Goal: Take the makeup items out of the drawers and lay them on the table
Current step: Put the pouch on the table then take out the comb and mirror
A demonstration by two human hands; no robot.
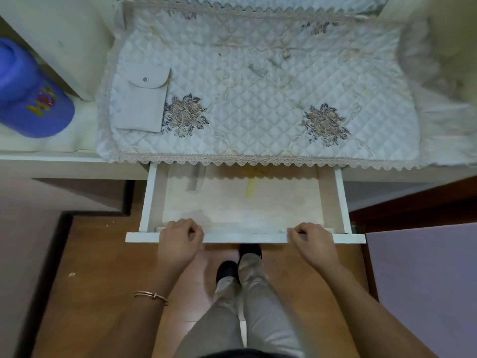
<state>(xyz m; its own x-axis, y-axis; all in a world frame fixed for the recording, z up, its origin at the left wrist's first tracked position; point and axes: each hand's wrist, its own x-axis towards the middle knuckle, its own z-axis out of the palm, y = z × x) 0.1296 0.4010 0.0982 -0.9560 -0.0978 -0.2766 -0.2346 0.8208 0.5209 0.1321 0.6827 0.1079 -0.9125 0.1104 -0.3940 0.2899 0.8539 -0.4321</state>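
A white drawer (342, 200) stands pulled out from under the table. My left hand (179, 240) and my right hand (313, 241) each curl over its front panel (245, 237), one near each end. Inside, a pale comb-like item (195, 183) lies at the back left and a thin yellow item (250, 188) at the back middle, both partly hidden under the lace edge. The table is covered by a quilted white cloth (258, 99) with embroidered flowers. A grey snap pouch (142, 102) lies on the cloth at the left.
A blue cap (28, 94) sits on a white surface at the left. A purple surface (423, 280) stands at the right, beside dark wood. My legs and black shoes (227, 272) are on the wooden floor under the drawer.
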